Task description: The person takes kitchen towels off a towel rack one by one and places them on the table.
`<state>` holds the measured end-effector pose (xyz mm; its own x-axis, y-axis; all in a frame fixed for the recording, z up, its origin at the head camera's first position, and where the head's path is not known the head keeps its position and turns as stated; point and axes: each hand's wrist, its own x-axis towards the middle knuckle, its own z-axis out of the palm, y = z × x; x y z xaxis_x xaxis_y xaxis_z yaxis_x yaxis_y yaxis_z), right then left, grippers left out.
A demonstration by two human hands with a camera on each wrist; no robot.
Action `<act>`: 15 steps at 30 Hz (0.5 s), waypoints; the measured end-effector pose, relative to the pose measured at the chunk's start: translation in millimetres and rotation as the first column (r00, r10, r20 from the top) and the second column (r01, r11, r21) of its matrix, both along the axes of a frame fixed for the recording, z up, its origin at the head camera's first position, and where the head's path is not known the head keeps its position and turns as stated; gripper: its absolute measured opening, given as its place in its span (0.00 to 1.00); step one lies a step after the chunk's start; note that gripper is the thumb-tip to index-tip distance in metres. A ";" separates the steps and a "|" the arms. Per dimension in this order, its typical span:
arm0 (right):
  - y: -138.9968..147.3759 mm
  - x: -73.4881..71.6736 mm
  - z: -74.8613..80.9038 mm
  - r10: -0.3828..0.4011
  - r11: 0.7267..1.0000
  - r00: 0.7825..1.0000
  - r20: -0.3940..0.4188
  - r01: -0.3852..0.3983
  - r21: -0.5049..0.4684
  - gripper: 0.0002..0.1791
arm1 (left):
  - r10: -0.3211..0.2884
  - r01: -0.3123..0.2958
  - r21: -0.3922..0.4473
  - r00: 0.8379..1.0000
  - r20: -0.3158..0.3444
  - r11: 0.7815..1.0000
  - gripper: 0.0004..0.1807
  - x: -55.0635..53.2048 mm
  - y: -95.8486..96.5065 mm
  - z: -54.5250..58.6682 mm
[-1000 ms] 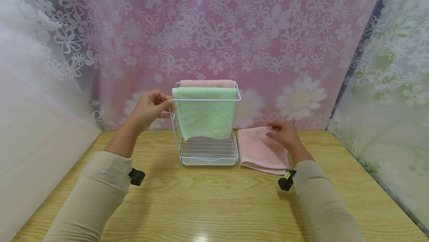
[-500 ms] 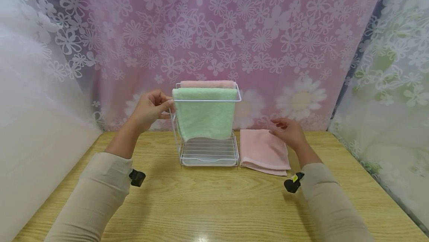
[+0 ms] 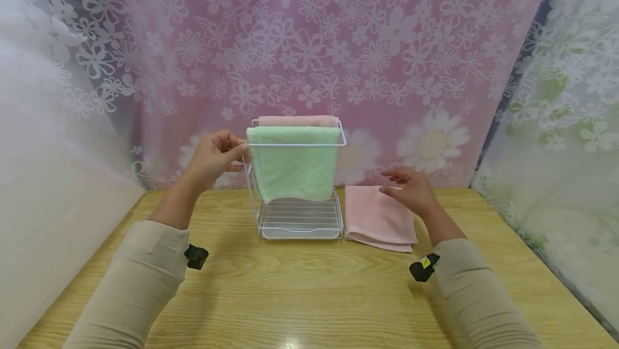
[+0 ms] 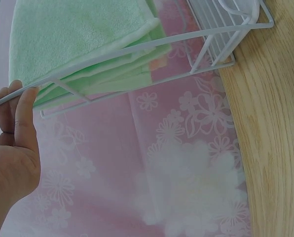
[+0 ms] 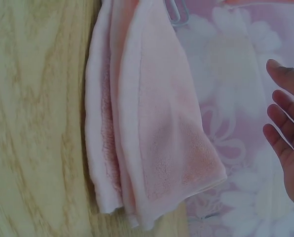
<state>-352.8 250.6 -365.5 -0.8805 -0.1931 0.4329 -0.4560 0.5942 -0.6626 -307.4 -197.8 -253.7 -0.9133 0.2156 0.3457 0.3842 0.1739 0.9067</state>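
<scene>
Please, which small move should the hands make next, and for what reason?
Probably the right hand should lower and pinch the edge of the pink towel lying folded on the table. The right wrist view shows that hand empty and apart from the towel, though near it, while the left hand grips the side of the white wire rack, which may keep it steady.

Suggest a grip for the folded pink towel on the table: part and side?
Probably the right edge of the pink towel, all layers pinched, right hand coming from the right: it lies folded flat, the white rack stands close on its left, and layers gape at the near edge.
</scene>
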 end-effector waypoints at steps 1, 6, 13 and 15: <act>-1.4 0.7 0.4 0.009 1.000 1.000 0.004 -0.009 0.010 0.23 | 0.002 -0.002 0.000 1.000 0.000 1.000 0.08 0.3 -0.1 0.3; -7.1 3.8 1.1 0.031 0.998 1.000 0.002 -0.031 0.050 0.22 | -0.001 0.001 0.007 1.000 0.004 1.000 0.07 2.2 -0.3 0.9; -12.5 7.3 7.8 0.114 0.993 0.989 -0.094 -0.109 0.051 0.20 | -0.001 0.001 0.006 1.000 0.012 1.000 0.07 3.3 0.8 2.1; -14.7 8.9 11.5 0.137 0.990 0.984 -0.113 -0.133 0.045 0.20 | -0.003 0.003 0.006 1.000 0.012 1.000 0.08 3.1 1.1 2.6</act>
<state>-343.9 235.8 -354.0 -0.7895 -0.3249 0.5207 -0.6062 0.5453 -0.5789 -304.3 -196.6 -251.1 -0.9166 0.2166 0.3359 0.3739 0.1677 0.9122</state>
